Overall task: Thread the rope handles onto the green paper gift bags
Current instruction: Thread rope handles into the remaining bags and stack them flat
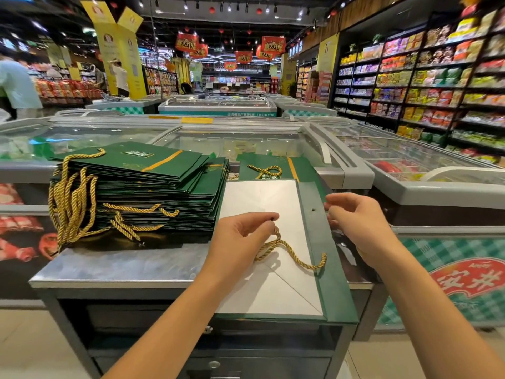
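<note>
- My left hand (pixel 240 233) is at centre frame. Its thumb and forefinger are pressed together on one end of a gold rope handle (pixel 296 259).
- From that pinch the rope handle doubles into a small loop, then runs right and down across the white paper. Its far end meets the green band at the lower centre right; I cannot tell whether it passes through a hole there.
- The green gift bag (pixel 322 269) I am working on lies flat in the lower centre, white side up, with its green folded band along the right edge. Its near end hangs over the front edge of the counter (pixel 123 263).
- A small punched hole (pixel 313 210) shows in the band, just left of my right hand.
- My right hand (pixel 355 217), right of centre, holds the band's outer edge. The thumb tip is on top and the other fingers are curled in at the edge.
- A tall stack of bags (pixel 153 184) sits at centre left on the counter, just beside my bag, with gold rope handles drooping off its left side and front.
- Another bag (pixel 303 166) lies behind mine, with a loose rope (pixel 269 170) curled on it.
- Glass-topped freezers (pixel 246 140) fill the middle of the frame, and stocked shelves (pixel 437 77) run up the right.
</note>
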